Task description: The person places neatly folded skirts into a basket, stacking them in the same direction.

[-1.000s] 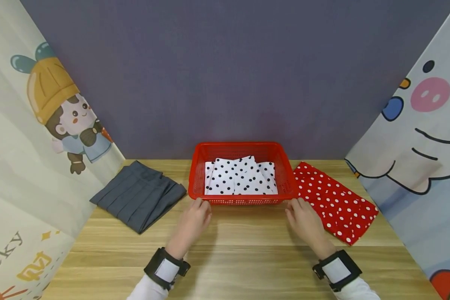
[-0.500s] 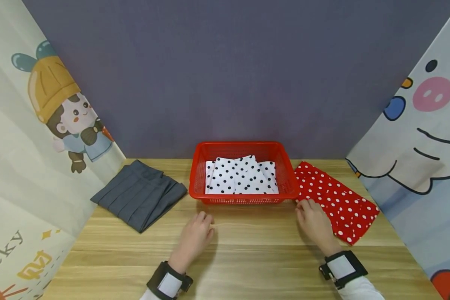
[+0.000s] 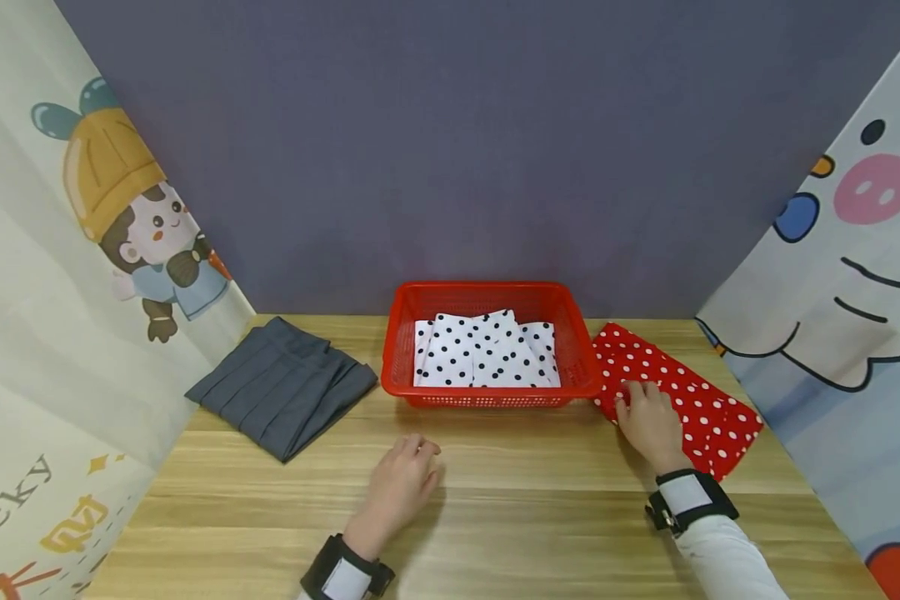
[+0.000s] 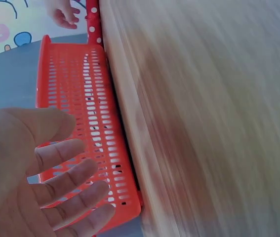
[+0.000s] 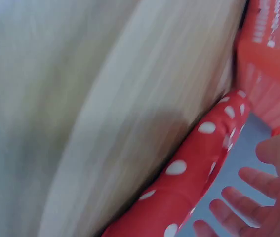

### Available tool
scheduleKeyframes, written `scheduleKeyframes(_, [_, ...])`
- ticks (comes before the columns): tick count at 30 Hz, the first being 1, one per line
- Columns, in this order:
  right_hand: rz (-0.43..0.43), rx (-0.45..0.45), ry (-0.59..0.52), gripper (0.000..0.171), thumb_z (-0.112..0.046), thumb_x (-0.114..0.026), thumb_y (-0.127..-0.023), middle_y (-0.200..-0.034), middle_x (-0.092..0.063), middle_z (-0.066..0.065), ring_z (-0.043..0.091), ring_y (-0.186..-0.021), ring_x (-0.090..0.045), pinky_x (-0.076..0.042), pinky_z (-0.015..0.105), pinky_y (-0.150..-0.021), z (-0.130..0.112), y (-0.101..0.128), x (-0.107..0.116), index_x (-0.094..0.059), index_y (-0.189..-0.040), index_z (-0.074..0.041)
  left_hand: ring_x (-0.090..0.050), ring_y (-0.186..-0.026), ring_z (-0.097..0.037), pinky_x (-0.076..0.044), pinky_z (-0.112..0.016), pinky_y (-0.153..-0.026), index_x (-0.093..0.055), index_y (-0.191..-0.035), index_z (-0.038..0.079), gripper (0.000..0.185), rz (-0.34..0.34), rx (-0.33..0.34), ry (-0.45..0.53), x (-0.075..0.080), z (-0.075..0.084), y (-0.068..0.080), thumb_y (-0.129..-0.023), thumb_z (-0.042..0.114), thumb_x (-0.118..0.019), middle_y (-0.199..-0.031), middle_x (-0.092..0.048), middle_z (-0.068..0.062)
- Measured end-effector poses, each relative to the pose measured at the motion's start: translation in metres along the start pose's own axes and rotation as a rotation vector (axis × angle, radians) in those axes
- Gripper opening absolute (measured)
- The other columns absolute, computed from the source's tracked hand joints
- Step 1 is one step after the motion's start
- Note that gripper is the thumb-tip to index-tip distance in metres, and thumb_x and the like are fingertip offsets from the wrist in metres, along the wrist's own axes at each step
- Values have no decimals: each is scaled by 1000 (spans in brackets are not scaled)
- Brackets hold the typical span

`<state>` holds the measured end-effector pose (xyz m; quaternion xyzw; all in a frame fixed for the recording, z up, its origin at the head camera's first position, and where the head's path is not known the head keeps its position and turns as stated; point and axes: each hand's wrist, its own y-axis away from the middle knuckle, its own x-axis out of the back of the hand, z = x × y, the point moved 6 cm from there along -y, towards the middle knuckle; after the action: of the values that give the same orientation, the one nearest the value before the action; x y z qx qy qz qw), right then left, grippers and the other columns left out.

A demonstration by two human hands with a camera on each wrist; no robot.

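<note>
Head view. A red basket stands at the back centre of the wooden counter and already holds a folded white cloth with black dots. A folded grey pleated garment lies on the counter well left of the basket; a red cloth with white dots lies just right of it, touching its side. The right hand rests on the near left end of the red cloth, fingers relaxed and spread, not visibly pinching the fabric. The left hand rests palm-down on the bare counter in front of the basket, fingers loosely extended, holding nothing.

Left wrist view. The left hand shows straight, spread fingers near the basket wall, apart from it.

Right wrist view. Blurred; open fingertips hover beside the red dotted cloth, next to the basket.

Judged progress: one cloth is in the basket; the red cloth is reached but not lifted, and the grey garment is untouched.
</note>
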<state>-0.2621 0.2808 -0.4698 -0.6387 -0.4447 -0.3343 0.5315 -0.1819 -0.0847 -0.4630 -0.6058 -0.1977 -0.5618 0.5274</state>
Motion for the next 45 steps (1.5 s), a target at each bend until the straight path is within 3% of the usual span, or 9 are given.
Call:
scheduleKeyframes(6, [-200,-166,6,51,-23,-57,-87,-119,-38,36,53,-102,-41,-42,67,-76,23,-8,-15,-43,-126,6,-58,-90,-22,-49,-34,-78,-64,-103,9,31,-56,-14,20,-6,10,-2,-75,21,-72,-102,-60,-5])
scheduleKeyframes(10, [-363,-273,-5,61,-27,-53,-89,-129,-27,37,55,-111,-31,-37,69,-83,35,-7,-26,-30,-136,5,-57,-95,-22,-49,-36,-80,-63,-106,9,34,-60,-34,38,-8,19,-2,-76,22,-71,-109,-59,-6])
scheduleKeyframes(16, [-512,-316,2,64,-30,-46,-92,-132,-20,40,57,-115,-25,-34,69,-87,41,-3,-33,-22,-139,8,-57,-99,-22,-48,-36,-82,-62,-108,10,35,-45,-47,55,-9,31,-1,-77,23,-70,-111,-59,-6])
scheduleKeyframes(22, [-566,-298,4,60,-31,-42,-94,-132,-23,39,56,-115,-27,-34,68,-88,41,0,-30,-27,-138,6,-56,-102,-22,-48,-37,-84,-62,-110,9,34,-60,-31,72,-8,39,-2,-79,24,-69,-113,-59,-5])
scheduleKeyframes(27, [-556,-262,5,56,-31,-40,-95,-131,-24,39,56,-115,-27,-34,68,-87,40,4,-26,-32,-135,6,-55,-104,-22,-47,-37,-86,-61,-111,10,37,-79,-35,69,-9,43,-4,-77,23,-70,-115,-58,-6])
scheduleKeyframes(38, [-529,-206,-5,52,-29,-44,-94,-131,-25,38,58,-112,-27,-33,71,-85,44,15,-19,-37,-129,9,-56,-102,-21,-47,-35,-85,-62,-111,11,40,-59,-96,39,-14,55,-7,-75,26,-71,-114,-58,-4])
scheduleKeyframes(45, [-554,-153,7,50,-26,-53,-90,-120,-37,38,54,-103,-35,-37,68,-81,42,20,-9,-43,-123,10,-56,-101,-21,-46,-35,-87,-61,-111,11,38,-61,-134,23,-16,61,-9,-77,27,-70,-112,-58,-5])
